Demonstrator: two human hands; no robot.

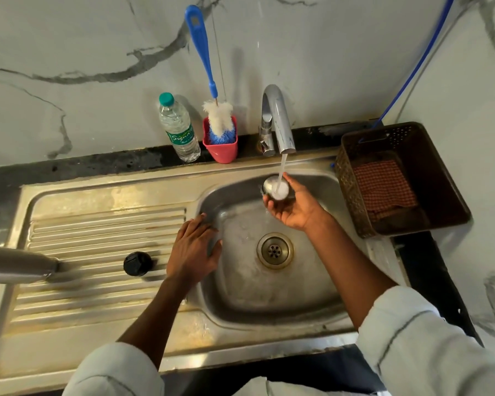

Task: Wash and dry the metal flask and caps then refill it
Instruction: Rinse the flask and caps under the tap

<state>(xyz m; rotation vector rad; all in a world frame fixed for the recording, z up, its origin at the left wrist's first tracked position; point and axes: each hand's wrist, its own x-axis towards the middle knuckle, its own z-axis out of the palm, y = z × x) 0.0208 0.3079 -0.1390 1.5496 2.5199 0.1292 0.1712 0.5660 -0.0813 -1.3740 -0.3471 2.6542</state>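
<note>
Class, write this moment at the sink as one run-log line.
step: rinsing metal cap under tap | right hand: holds cap | left hand: rests on sink edge | flask, black cap: on drainboard

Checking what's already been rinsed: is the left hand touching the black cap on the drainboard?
Apart. The head view shows the left hand resting on the sink rim, with bare ribbed drainboard visible between it and the black cap.
</note>
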